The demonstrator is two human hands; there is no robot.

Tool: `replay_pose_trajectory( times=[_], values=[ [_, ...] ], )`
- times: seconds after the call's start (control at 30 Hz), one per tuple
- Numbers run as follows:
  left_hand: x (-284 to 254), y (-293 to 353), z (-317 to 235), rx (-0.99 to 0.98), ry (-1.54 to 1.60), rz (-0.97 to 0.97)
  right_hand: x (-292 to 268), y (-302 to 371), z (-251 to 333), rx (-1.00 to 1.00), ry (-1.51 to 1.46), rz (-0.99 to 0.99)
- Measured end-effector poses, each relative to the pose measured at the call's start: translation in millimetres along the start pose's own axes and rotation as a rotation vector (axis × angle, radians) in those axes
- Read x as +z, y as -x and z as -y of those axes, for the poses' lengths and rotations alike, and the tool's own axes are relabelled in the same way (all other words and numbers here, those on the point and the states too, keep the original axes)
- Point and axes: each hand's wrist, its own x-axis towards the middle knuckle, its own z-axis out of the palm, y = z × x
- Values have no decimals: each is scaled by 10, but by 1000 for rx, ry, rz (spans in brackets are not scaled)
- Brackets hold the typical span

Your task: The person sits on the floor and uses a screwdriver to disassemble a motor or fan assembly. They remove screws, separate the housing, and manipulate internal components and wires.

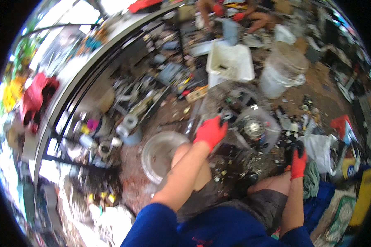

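My left hand [212,131], in a red glove with dark fingertips, is over the near left side of a cloudy see-through plastic part [224,96] with dark pieces. Its fingers curl closed; what is in them, if anything, I cannot make out. To its right lies a round, shiny clear piece [252,126] in a clear plastic housing [270,133]. My right hand [298,159], gloved the same, reaches down beside my knee at small dark scraps [290,127]. Its dark fingers blend into them, so their pose is unclear.
A round pale basin [150,158] stands by my left leg. Beyond are a white square tub [231,61] and a dirty white bucket [278,78]. A metal-framed table [82,78] bounds the left. Another person's gloved hands [239,16] are at the far side.
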Motion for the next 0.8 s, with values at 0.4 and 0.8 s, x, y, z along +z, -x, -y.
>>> replay_pose_trajectory(
  times=[0.4,0.8],
  values=[
    [54,-21,158,44,25,-43,123,47,133,121,-50,158],
    [124,32,89,168,-32,-167,33,82,197,81,-136,166]
  ],
)
